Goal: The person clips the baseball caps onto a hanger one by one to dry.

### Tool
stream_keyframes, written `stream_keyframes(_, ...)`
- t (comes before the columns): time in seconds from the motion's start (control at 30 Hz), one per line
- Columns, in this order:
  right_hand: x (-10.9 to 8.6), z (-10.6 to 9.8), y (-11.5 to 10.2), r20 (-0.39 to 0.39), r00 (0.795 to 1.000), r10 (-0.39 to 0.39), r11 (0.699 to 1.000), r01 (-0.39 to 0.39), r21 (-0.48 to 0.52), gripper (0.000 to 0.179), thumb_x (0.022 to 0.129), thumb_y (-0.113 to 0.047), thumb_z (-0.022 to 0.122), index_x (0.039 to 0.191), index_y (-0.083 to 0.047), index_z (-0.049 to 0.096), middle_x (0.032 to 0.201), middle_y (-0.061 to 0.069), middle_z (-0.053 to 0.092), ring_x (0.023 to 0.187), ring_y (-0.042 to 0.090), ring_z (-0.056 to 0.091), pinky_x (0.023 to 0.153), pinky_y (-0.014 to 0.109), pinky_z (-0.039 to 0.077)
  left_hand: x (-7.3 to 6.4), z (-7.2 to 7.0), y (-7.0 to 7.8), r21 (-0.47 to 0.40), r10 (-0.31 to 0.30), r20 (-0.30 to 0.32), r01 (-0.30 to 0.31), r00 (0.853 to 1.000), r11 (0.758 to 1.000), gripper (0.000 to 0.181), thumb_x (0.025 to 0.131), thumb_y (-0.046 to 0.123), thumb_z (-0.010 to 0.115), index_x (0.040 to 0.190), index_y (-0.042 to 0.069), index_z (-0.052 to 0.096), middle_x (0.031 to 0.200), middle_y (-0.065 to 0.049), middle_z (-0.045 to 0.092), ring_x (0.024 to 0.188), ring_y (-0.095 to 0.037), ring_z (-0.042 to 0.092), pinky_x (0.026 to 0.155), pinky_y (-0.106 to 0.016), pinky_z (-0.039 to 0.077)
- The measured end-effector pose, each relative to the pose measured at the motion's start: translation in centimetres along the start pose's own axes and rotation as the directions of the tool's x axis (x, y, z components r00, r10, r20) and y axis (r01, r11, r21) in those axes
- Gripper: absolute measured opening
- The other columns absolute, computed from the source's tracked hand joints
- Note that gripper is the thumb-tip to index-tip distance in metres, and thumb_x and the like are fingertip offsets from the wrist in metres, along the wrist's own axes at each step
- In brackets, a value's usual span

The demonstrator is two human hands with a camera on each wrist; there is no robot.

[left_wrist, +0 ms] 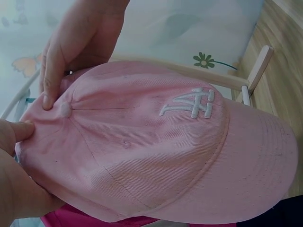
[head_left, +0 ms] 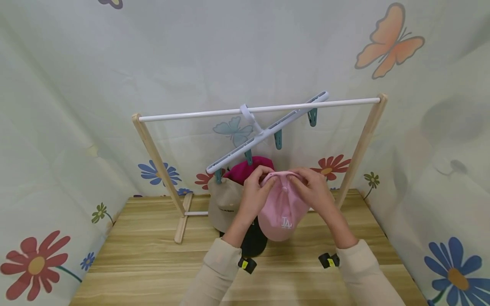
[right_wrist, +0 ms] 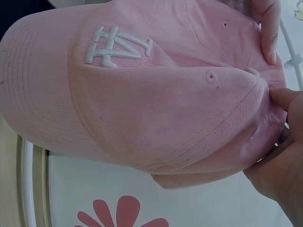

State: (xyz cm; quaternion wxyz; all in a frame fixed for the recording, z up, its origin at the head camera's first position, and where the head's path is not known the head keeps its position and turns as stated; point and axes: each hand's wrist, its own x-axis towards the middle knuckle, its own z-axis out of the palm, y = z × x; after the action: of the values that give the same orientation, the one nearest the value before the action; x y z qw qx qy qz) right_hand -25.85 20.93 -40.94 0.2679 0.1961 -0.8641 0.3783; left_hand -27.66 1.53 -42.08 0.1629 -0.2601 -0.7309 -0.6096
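Observation:
A pink baseball cap [head_left: 284,208] with a white stitched logo hangs brim down between my two hands. My left hand [head_left: 255,191] pinches its back edge on the left, thumb on the outside of the crown. On the right, my right hand [head_left: 311,187] pinches the same edge, its thumb close to the top button. In the left wrist view the cap [left_wrist: 142,137] shows its whole crown and brim. Just behind the hands hangs a white clip hanger [head_left: 264,134] with teal clips; the clip [head_left: 278,139] nearest above the pink cap holds nothing.
The hanger hooks over the white rail of a wooden-legged rack [head_left: 199,114]. From its left clips hang a beige cap [head_left: 223,202] and a magenta cap [head_left: 260,162]. A black cap [head_left: 255,240] shows low behind my left wrist. The rack stands on a wood-grain table [head_left: 145,263].

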Motion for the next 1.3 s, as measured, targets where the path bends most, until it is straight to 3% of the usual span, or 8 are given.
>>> stream_keyframes(0.43,0.4,-0.1,0.3,0.003,1.000,0.021,1.000,-0.021,0.000,0.019,0.098,-0.011,0.069,0.115,-0.005,0.073,0.100,0.010,0.073,0.076,0.019,0.058,0.068,0.026,0.052,0.8,0.1,-0.1,0.009,-0.017,0.007,0.017,1.000,1.000,0.013,0.098,0.012,0.068,0.109,0.007,0.066,0.103,-0.008,0.069,0.090,-0.017,0.063,0.083,-0.025,0.055)
stream_keyframes(0.77,1.0,0.0,0.8,-0.014,1.000,-0.003,1.000,0.003,0.023,0.018,0.098,-0.013,0.069,0.113,-0.006,0.074,0.098,0.009,0.073,0.074,0.019,0.058,0.066,0.023,0.051,1.4,0.3,0.0,0.015,-0.054,0.008,0.054,0.999,0.998,0.019,0.098,0.007,0.066,0.115,-0.001,0.065,0.108,-0.016,0.069,0.094,-0.029,0.064,0.086,-0.040,0.057)
stream_keyframes(0.83,1.2,0.0,1.0,-0.019,1.000,-0.012,1.000,0.012,0.024,0.017,0.097,-0.012,0.069,0.112,-0.006,0.074,0.097,0.009,0.073,0.073,0.019,0.057,0.065,0.024,0.050,1.5,0.3,0.4,0.019,-0.067,0.014,0.067,0.998,0.998,0.019,0.098,0.005,0.065,0.115,-0.003,0.064,0.108,-0.019,0.069,0.094,-0.031,0.064,0.087,-0.039,0.057)
stream_keyframes(0.97,1.6,-0.2,0.9,-0.016,1.000,-0.012,1.000,0.012,0.017,0.016,0.097,-0.011,0.070,0.111,-0.005,0.075,0.096,0.009,0.073,0.071,0.019,0.056,0.064,0.025,0.049,1.3,-0.1,2.7,0.018,-0.069,0.012,0.068,0.998,0.998,0.015,0.098,0.000,0.064,0.112,-0.006,0.063,0.105,-0.022,0.067,0.092,-0.033,0.063,0.084,-0.033,0.057)
stream_keyframes(1.07,1.8,-0.3,0.9,-0.011,1.000,-0.006,1.000,0.006,0.011,0.016,0.097,-0.012,0.070,0.111,-0.005,0.075,0.097,0.010,0.074,0.072,0.019,0.058,0.064,0.027,0.050,1.5,0.0,2.4,0.022,-0.057,0.004,0.057,0.998,0.998,0.014,0.098,0.005,0.066,0.110,-0.002,0.064,0.103,-0.017,0.068,0.090,-0.027,0.063,0.081,-0.026,0.055)
stream_keyframes(1.2,2.0,-0.4,1.0,0.000,1.000,-0.003,1.000,0.003,0.000,0.016,0.098,-0.012,0.069,0.111,-0.005,0.075,0.097,0.010,0.074,0.072,0.020,0.058,0.065,0.029,0.051,2.1,0.4,0.2,0.030,-0.073,-0.004,0.073,0.997,0.997,0.013,0.099,0.014,0.067,0.110,0.006,0.066,0.101,-0.009,0.069,0.088,-0.017,0.061,0.078,-0.022,0.053)
stream_keyframes(1.3,2.1,-0.5,1.1,0.014,1.000,0.004,1.000,-0.004,-0.001,0.018,0.098,-0.011,0.068,0.113,-0.004,0.074,0.098,0.011,0.073,0.074,0.021,0.058,0.067,0.029,0.051,2.1,0.5,0.2,0.031,-0.088,-0.005,0.088,0.996,0.996,0.013,0.099,0.014,0.067,0.110,0.007,0.066,0.101,-0.008,0.069,0.088,-0.016,0.061,0.079,-0.023,0.053)
